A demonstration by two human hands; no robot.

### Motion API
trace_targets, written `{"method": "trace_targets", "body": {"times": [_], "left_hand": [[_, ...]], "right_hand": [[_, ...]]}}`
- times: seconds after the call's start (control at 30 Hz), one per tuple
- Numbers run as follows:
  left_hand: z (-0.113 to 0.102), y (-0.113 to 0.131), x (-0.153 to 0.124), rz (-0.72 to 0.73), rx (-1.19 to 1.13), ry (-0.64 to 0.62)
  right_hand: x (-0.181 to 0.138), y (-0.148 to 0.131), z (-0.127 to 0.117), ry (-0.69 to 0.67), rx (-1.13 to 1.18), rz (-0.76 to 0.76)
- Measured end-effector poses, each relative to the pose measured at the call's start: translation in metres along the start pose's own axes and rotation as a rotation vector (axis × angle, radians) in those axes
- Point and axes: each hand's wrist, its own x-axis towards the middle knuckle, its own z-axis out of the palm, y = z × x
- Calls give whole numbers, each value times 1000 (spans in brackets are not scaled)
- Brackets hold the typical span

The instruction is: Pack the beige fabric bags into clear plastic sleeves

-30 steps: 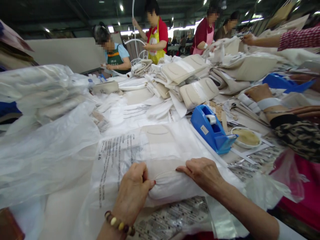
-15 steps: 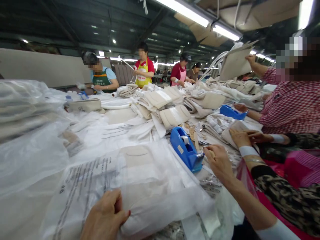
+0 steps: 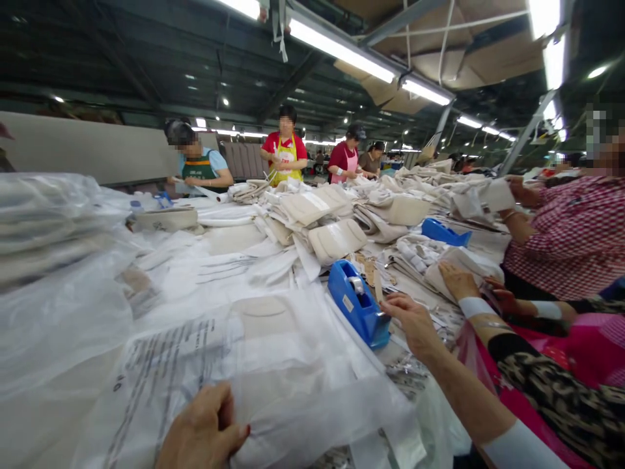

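A clear plastic bag (image 3: 312, 397) with printed lines lies in front of me, with a folded beige fabric piece (image 3: 266, 319) inside. My left hand (image 3: 205, 423) is closed on the bag's near side, thumb and curled fingers gripping the plastic. Just right of the bag stands a blue tape dispenser (image 3: 351, 299) with a tape roll (image 3: 356, 284) in it. My right hand (image 3: 410, 322) reaches to the dispenser's cutter end, fingertips pinched there at the tape's end. The tape itself hardly shows between the fingers.
Folded beige covers (image 3: 336, 240) are heaped across the table. Stacked bagged pieces (image 3: 53, 215) rise at left. Another blue dispenser (image 3: 444, 232) stands farther right. Close on my right, a co-worker's hands (image 3: 459, 280) rest on fabric; several people work around the table.
My right hand has moved left to the dispenser's cutter end, its fingers less curled. My left hand stays on the bag. The co-worker in checks has lowered the beige piece that was held up.
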Motion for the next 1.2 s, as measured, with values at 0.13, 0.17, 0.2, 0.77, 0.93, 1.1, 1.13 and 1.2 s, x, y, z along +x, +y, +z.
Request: {"method": "trace_targets", "body": {"times": [0.13, 0.17, 0.2, 0.77, 0.93, 1.1, 1.13, 1.2], "left_hand": [[-1, 3, 0, -53, 18, -29], [-1, 3, 1, -67, 25, -38], [-1, 4, 1, -78, 31, -46], [-12, 9, 9, -131, 57, -129], [-11, 9, 13, -112, 103, -140], [-10, 9, 13, -101, 122, -133], [-11, 9, 13, -101, 120, -133], [-12, 9, 12, -104, 112, -135]], "right_hand": [[-37, 6, -17, 72, 154, 66], [-46, 11, -19, 59, 194, 135], [-53, 17, -19, 29, 223, 210], [-88, -38, -26, -594, -398, -342], [-108, -120, 30, -1293, -412, -580], [-96, -131, 104, -1477, -649, -749], [-91, -128, 115, -1454, -712, -771], [-84, -122, 132, -1417, -801, -786]]}}
